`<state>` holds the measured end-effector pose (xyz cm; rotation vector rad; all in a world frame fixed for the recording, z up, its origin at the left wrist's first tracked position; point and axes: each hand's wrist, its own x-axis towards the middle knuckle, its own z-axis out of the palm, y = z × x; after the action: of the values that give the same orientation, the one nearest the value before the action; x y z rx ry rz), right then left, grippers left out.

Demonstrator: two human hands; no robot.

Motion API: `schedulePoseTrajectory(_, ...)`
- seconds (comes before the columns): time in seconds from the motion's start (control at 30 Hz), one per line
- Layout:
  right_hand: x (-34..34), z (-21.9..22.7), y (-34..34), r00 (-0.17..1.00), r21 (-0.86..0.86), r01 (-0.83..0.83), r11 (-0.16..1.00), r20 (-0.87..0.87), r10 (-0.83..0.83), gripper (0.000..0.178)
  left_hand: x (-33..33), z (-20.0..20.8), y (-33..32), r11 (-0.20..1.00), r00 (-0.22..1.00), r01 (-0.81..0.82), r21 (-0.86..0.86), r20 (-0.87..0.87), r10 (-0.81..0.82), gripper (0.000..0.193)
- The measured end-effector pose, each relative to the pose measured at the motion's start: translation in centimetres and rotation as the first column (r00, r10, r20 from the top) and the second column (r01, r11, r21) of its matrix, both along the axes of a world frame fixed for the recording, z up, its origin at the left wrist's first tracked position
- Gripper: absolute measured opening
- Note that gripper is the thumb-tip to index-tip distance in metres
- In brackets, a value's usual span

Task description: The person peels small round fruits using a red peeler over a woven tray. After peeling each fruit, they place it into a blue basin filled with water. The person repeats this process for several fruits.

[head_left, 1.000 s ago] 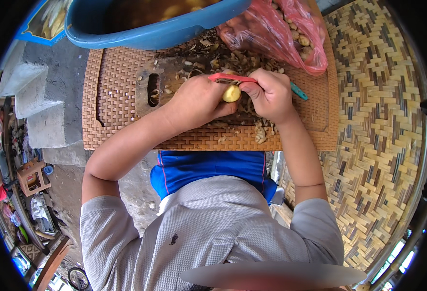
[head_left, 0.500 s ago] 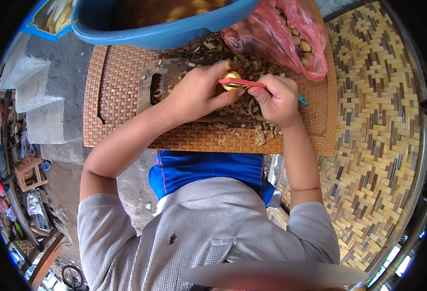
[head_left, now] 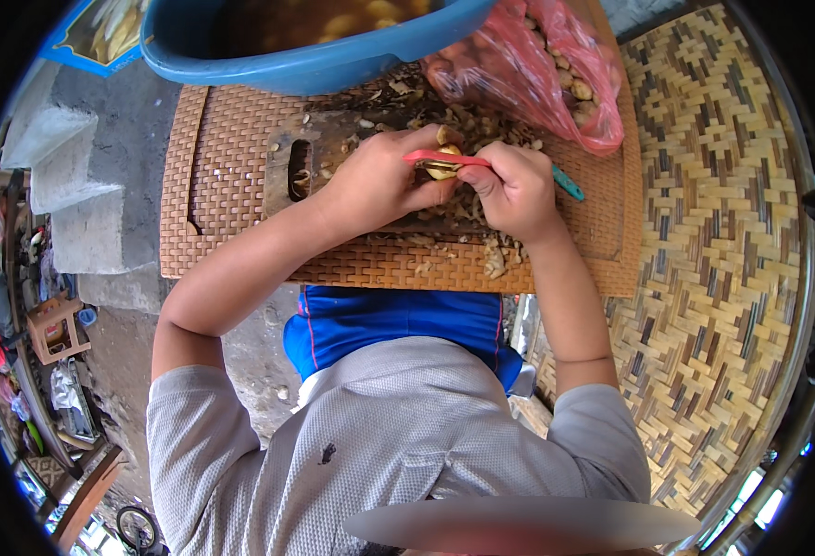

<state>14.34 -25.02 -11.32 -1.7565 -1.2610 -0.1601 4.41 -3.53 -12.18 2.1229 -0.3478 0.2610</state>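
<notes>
Your left hand (head_left: 384,174) grips a small, rounded, pale-yellow potato (head_left: 442,173), its fingers curled around the far and near sides, while your right hand (head_left: 520,190) is closed around a slim peeler with a red head and a teal handle end (head_left: 470,160). The potato sits between your hands, above the dark wooden cutting board with a cut-out slot (head_left: 277,185), and the red head lies across it. The likeliest trouble is a nicked finger: your left fingertips and your right thumb are all just beside the blade, so a skid on the wet-looking flesh could carry the edge into skin. The potato gives you little to hold, and too light a pinch could let it twist or pop out onto the heap of brown peelings (head_left: 467,130). Those scraps, loose on the board and scattered toward the near edge of the brown woven surface (head_left: 231,167), could drop to the floor if your forearm sweeps them. On the far side, a knock against the blue plastic tub (head_left: 333,69) could slop its brownish liquid, and the translucent pink plastic bag (head_left: 509,69) at far right, gaping open, could spill its small round contents if snagged.
</notes>
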Motion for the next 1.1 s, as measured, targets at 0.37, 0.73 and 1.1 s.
schedulePoseTrajectory(0.37, 0.7, 0.0, -0.2, 0.993, 0.024, 0.115, 0.993, 0.001, -0.116, 0.034, 0.0, 0.1, -0.3, 0.999, 0.998, 0.008, -0.047, -0.058, -0.01, 0.032)
schedulePoseTrajectory(0.73, 0.7, 0.1, -1.0, 0.994, 0.02, 0.047, 0.999, -0.103, -0.045, 0.036, 0.0, 0.5, -0.5, 0.97, 0.995, 0.006, -0.241, -0.092, -0.029, 0.044)
schedulePoseTrajectory(1.1, 0.1, 0.1, -0.3, 0.996, -0.004, -0.05, 0.999, -0.08, 0.05, 0.037, -0.4, 0.4, -0.3, 0.948, 0.953, 0.108, -0.3, -0.239, -0.184, 0.037)
